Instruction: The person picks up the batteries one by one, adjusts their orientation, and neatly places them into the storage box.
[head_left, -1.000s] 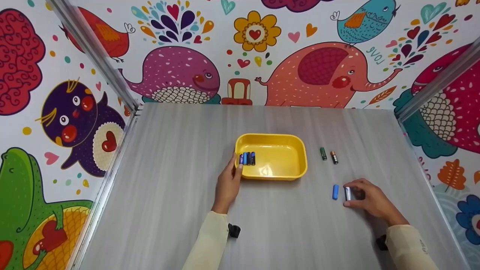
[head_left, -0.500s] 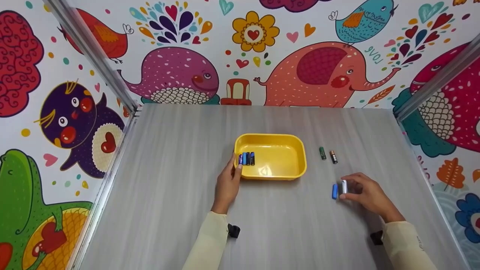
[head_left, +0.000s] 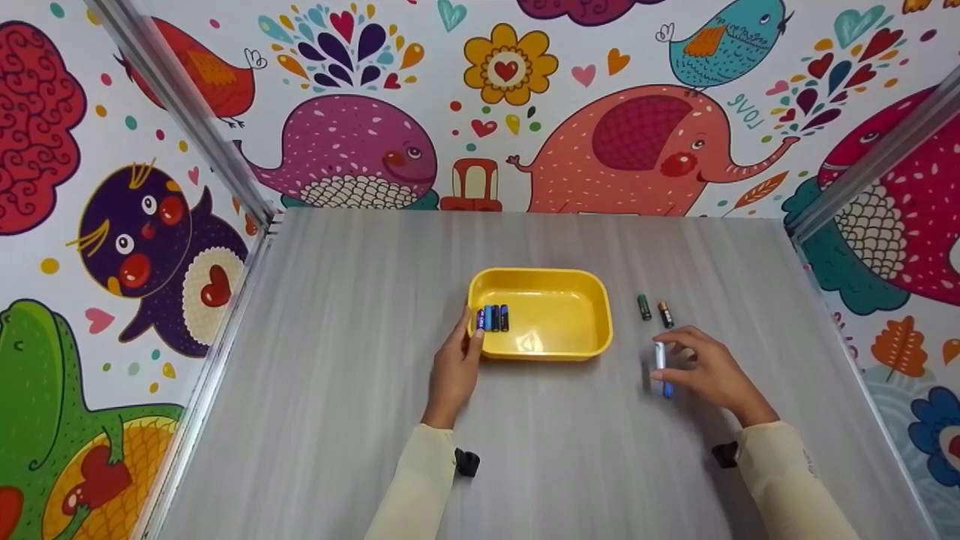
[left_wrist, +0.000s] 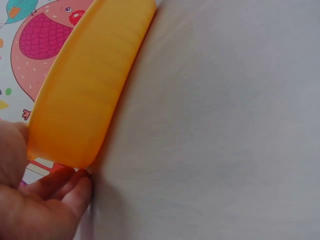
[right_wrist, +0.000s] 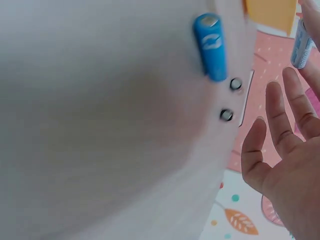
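My left hand (head_left: 454,375) grips the left end of a yellow plastic tray (head_left: 559,319), thumb over the rim; in the left wrist view its fingers curl by the outer wall. Several blue and dark batteries (head_left: 496,318) lie side by side inside, against that end. My right hand (head_left: 716,375) pinches a white battery (head_left: 660,354) between thumb and fingertips, raised off the table to the tray's right. Partly covered by that hand is a blue battery (head_left: 667,390) on the table; the right wrist view shows this blue battery (right_wrist: 212,50) whole.
Behind my right hand, a green battery (head_left: 643,307) and a black battery with a copper end (head_left: 665,314) lie on the grey table (head_left: 360,300). Walls printed with cartoon animals (head_left: 630,150) close off the back and sides.
My right hand has lifted the white battery and carried it left, over the blue one, towards the tray. My left hand has stayed on the tray.
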